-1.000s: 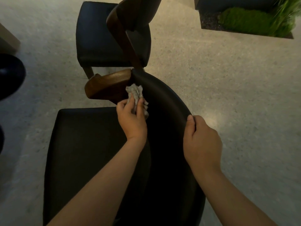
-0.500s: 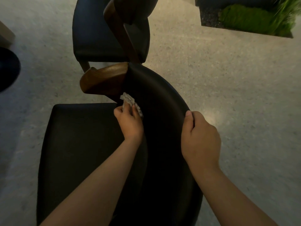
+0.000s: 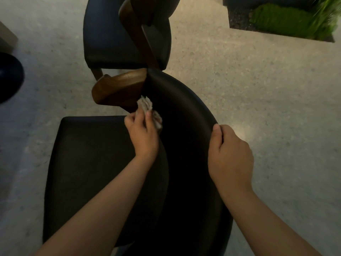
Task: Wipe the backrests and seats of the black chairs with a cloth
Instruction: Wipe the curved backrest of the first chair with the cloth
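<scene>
Directly below me stands a black chair with a curved black backrest and a flat black seat. A brown wooden armrest joins the backrest's far end. My left hand holds a crumpled pale cloth pressed against the inner face of the backrest, close to the armrest. On the backrest's top edge, my right hand grips with the fingers curled over the rim. A second black chair with a wooden frame stands just beyond.
Pale speckled floor surrounds the chairs. A planter with green moss sits at the top right. A dark round object lies at the left edge, with a beige corner above it.
My left hand with the cloth slid down the backrest's inner face, then back up a little toward the armrest. My right hand kept its grip on the rim.
</scene>
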Tool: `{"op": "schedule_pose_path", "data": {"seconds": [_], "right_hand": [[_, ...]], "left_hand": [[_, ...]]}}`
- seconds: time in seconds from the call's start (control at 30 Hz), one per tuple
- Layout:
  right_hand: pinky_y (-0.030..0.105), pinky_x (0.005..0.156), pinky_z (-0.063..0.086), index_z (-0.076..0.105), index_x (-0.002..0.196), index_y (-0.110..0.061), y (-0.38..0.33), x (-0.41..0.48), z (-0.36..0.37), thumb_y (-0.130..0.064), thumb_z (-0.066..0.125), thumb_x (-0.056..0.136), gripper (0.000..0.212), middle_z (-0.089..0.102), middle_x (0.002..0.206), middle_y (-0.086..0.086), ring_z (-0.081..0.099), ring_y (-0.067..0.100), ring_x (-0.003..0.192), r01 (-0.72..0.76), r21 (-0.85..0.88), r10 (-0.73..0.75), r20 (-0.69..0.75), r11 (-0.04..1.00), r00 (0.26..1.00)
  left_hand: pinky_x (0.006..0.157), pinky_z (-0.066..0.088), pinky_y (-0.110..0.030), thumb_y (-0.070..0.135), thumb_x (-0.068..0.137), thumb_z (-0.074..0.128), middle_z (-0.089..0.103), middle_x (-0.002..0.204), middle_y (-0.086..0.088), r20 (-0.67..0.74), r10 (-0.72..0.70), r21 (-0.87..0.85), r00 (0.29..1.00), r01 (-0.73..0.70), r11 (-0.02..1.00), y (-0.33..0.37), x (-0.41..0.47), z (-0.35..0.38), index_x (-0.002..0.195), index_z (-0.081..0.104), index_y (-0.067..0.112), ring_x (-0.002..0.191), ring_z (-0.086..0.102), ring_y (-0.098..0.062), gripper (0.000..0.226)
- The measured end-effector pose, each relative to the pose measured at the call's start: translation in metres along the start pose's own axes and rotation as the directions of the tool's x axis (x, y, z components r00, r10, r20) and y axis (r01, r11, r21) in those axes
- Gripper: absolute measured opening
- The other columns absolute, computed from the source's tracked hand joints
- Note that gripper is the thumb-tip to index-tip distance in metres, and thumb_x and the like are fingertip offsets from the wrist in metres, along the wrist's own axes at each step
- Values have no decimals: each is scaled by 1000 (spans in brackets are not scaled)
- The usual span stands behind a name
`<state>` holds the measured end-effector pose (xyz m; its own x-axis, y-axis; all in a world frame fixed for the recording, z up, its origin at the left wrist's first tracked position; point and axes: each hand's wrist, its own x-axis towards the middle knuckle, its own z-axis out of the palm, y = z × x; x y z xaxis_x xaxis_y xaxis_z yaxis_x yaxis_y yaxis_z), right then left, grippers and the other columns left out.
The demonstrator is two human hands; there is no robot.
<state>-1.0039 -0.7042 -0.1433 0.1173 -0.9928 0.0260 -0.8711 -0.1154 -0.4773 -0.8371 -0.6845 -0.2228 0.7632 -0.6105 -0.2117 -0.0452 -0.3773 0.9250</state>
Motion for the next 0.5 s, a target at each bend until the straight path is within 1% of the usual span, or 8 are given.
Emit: {"op": "schedule_pose_path", "data": {"seconds": [0.07, 0.17, 0.23, 0.27, 0.33, 0.4, 0.43, 0.5], "right_hand": [[25, 48, 29, 57, 84, -15, 0, 0, 0, -42, 23, 99, 45, 46, 53, -7, 44, 10, 45, -4, -4, 4, -2, 1000, 1000], [25, 48, 30, 56, 84, -16, 1, 0, 0, -42, 24, 99, 44, 46, 53, -7, 45, 9, 45, -11, 0, 11, 8, 1000, 1000], [24, 49, 30, 56, 84, -16, 1, 0, 0, -42, 24, 99, 44, 45, 53, -8, 44, 9, 45, -9, 6, 8, 9, 1000, 1000], [24, 48, 29, 56, 84, -16, 1, 1, 0, -42, 24, 99, 44, 45, 53, -8, 44, 9, 44, -8, 6, 8, 7, 1000, 1000], [23, 48, 28, 56, 84, -16, 2, 1, 0, -42, 24, 99, 44, 44, 52, -9, 42, 8, 44, -9, 1, 9, 6, 1000, 1000], [23, 48, 27, 56, 83, -17, 2, 1, 0, -42, 24, 99, 43, 43, 52, -9, 42, 7, 43, -4, -4, 4, 8, 1000, 1000], [23, 48, 27, 55, 83, -17, 2, 1, 0, -42, 24, 99, 43, 43, 52, -9, 42, 7, 43, -2, -2, 2, 7, 1000, 1000], [23, 48, 29, 55, 82, -17, 1, 1, 0, -42, 25, 99, 42, 44, 52, -9, 43, 7, 43, 0, 5, 0, 8, 1000, 1000]], "left_hand": [[85, 46, -13, 28, 101, 48, 41, 118, 3, -2, -17, -15, 1000, 17, 1000, 2, 5, 11, 122, 55, 17, 102, 54, -8, 24], [65, 39, 4, 21, 103, 46, 41, 103, 14, 8, -110, 34, 994, 110, 993, -17, 12, 17, 121, 54, 13, 90, 53, 0, 21], [60, 40, 1, 18, 103, 46, 47, 100, 12, 31, -206, 43, 978, 204, 978, -28, 19, 16, 116, 55, 11, 88, 55, -3, 18], [64, 44, -7, 16, 102, 47, 53, 100, 5, 50, -242, 99, 969, 236, 967, -35, 26, 15, 112, 58, 7, 90, 60, -12, 17], [81, 50, -28, 17, 99, 51, 61, 101, -16, 134, -325, 236, 936, 288, 928, -55, 36, 9, 106, 63, -1, 98, 62, -33, 22], [95, 50, -40, 23, 97, 55, 58, 122, -18, 268, -456, 293, 849, 379, 878, -72, 35, 0, 118, 61, 9, 102, 62, -29, 26], [98, 49, -42, 25, 97, 54, 54, 128, -16, 312, -457, 297, 833, 371, 880, -77, 31, -4, 124, 58, 15, 104, 62, -25, 28], [100, 48, -42, 25, 98, 51, 51, 132, -11, 313, -413, 267, 855, 339, 902, -78, 21, -10, 131, 54, 20, 105, 61, -19, 33]]}}
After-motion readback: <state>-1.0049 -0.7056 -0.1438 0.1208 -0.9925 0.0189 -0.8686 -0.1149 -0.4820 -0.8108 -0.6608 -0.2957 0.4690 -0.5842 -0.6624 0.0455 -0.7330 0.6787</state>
